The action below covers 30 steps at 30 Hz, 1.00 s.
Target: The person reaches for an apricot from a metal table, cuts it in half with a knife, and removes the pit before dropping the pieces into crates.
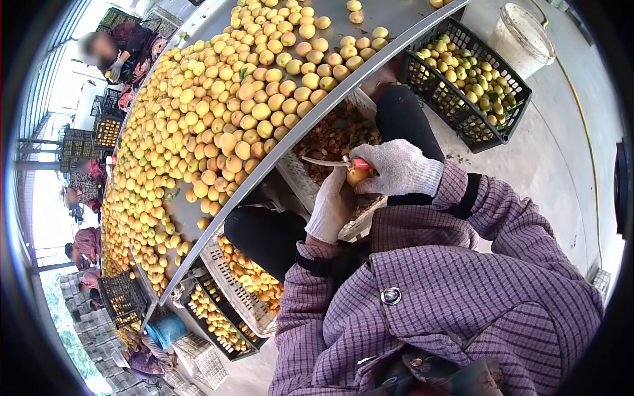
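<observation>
Largest item: a metal sorting table [183,216], its raised edge running just ahead of the fingers, loaded on the far side with a broad heap of apricots [218,119], yellow to orange. Right of the fingers, beyond the right knee, a black crate [436,100] of greenish-yellow fruit [469,79] on the floor. Left of the fingers, past the left knee, a pale crate [224,280] holding orange cut pieces [254,274]. Directly beneath the fingers, between the knees, a second pale crate [297,177] with brown and orange scraps [340,135]. Farther right of the fingers, behind the black crate, a lidded white bucket [522,43]. Both hands in whitish gloves, close together. Right hand [399,166]: fingers clenched on a red-handled tool [360,163], its thin curved blade reaching left over the left fingertips. Left hand [332,208]: fingers curled about one side of a single apricot [358,177]; some fingertips hidden. That fruit sits between the two sets of fingers, just below the red handle; blade contact cannot be told.
</observation>
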Motion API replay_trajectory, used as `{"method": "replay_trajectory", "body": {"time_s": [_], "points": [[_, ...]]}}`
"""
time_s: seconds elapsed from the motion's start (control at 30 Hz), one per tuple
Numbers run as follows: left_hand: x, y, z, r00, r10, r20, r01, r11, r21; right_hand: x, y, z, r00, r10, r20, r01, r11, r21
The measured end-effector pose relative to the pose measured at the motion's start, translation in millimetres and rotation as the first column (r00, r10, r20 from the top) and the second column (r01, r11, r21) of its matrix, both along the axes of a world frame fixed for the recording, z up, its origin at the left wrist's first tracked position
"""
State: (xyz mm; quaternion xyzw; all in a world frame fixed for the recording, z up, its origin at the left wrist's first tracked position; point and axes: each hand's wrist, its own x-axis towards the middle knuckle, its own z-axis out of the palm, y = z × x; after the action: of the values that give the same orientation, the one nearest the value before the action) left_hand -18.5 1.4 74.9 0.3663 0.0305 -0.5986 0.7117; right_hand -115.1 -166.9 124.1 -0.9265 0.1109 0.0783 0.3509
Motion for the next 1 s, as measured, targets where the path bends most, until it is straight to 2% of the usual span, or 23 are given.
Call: {"method": "replay_trajectory", "body": {"time_s": [0.03,0.07,0.1,0.2,0.23,0.3,0.37,0.43,0.47,0.5,0.57,0.6,0.63,0.67,0.73,0.77,0.83,0.9,0.93,0.97,1.0], "points": [[4.2,5.7,-8.7,0.988,-0.078,0.131,0.066,0.994,0.092,0.3,0.9,0.0,1.0,0.005,-0.005,-0.005,1.0,0.0],[8.4,13.7,-23.9,0.949,-0.193,0.248,0.176,0.98,0.09,-0.4,2.6,0.2,0.999,0.03,-0.02,-0.03,1.0,-0.008],[5.3,14.8,-25.7,0.951,-0.192,0.242,0.175,0.98,0.091,-0.7,4.7,0.3,0.998,0.053,-0.034,-0.054,0.998,-0.016],[-11.9,7.6,-29.8,0.929,-0.046,0.367,-0.062,0.959,0.278,0.9,10.8,-10.3,0.998,0.055,0.001,-0.055,0.997,-0.054],[-14.0,3.3,-29.6,0.932,-0.045,0.361,-0.06,0.96,0.274,0.9,11.7,-15.5,0.998,0.048,0.026,-0.046,0.997,-0.069],[-13.3,-6.1,-28.4,0.971,0.093,0.221,-0.161,0.937,0.311,-2.0,17.2,-20.4,0.997,0.009,0.078,-0.005,0.999,-0.048],[-12.9,-3.7,-26.2,0.971,0.065,0.23,-0.14,0.934,0.329,-3.2,23.6,-24.7,0.984,-0.128,0.121,0.118,0.989,0.089],[-11.9,-5.4,-17.9,0.972,0.084,0.221,-0.144,0.951,0.273,-1.8,27.3,-27.7,0.984,-0.148,0.099,0.134,0.981,0.137],[-17.7,-13.0,-14.3,0.96,0.199,0.199,-0.252,0.922,0.293,-0.7,29.2,-31.7,0.98,-0.164,0.114,0.148,0.979,0.137],[-18.2,-14.7,-12.4,0.96,0.195,0.199,-0.248,0.923,0.294,0.2,30.2,-35.7,0.975,-0.179,0.131,0.161,0.978,0.136],[-17.7,-16.7,-10.2,0.957,0.274,0.099,-0.291,0.911,0.294,0.8,29.7,-38.5,0.973,-0.181,0.146,0.157,0.975,0.16],[-13.2,-9.2,-10.0,0.971,0.166,0.172,-0.205,0.948,0.243,0.9,28.5,-37.4,0.979,-0.161,0.128,0.141,0.979,0.15],[-13.2,-5.7,-10.6,0.97,0.17,0.175,-0.21,0.948,0.239,0.9,27.2,-35.9,0.984,-0.139,0.11,0.123,0.982,0.141],[-14.2,-1.6,-10.6,0.98,0.09,0.178,-0.127,0.97,0.209,-1.3,25.4,-32.1,0.985,-0.129,0.113,0.112,0.984,0.141],[-12.3,6.3,-5.9,0.988,-0.007,0.153,-0.022,0.981,0.191,-3.9,23.0,-16.6,0.993,-0.06,0.097,0.058,0.998,0.02],[-12.6,2.7,-5.7,0.997,0.058,0.054,-0.068,0.975,0.212,-4.0,22.1,-9.7,0.998,-0.045,0.052,0.044,0.999,0.014],[-17.3,-8.6,19.2,0.992,0.128,-0.001,-0.123,0.959,0.254,-6.6,19.3,5.0,1.0,0.02,0.005,-0.02,1.0,-0.009],[-11.1,4.0,-13.7,0.997,-0.076,0.013,0.074,0.989,0.126,-8.0,18.5,0.5,0.995,0.045,0.093,-0.042,0.999,-0.035],[-12.0,4.5,-15.4,0.979,-0.123,0.164,0.1,0.985,0.143,-9.0,19.9,-5.9,0.978,0.076,0.192,-0.062,0.995,-0.077],[-14.1,-0.5,-20.4,0.981,-0.072,0.181,0.043,0.986,0.159,-8.3,21.7,-11.7,0.97,0.071,0.231,-0.056,0.996,-0.071],[-15.2,-1.0,-22.8,0.96,-0.072,0.27,0.031,0.988,0.155,-8.4,20.4,-19.2,0.958,0.092,0.272,-0.073,0.994,-0.081]]}}
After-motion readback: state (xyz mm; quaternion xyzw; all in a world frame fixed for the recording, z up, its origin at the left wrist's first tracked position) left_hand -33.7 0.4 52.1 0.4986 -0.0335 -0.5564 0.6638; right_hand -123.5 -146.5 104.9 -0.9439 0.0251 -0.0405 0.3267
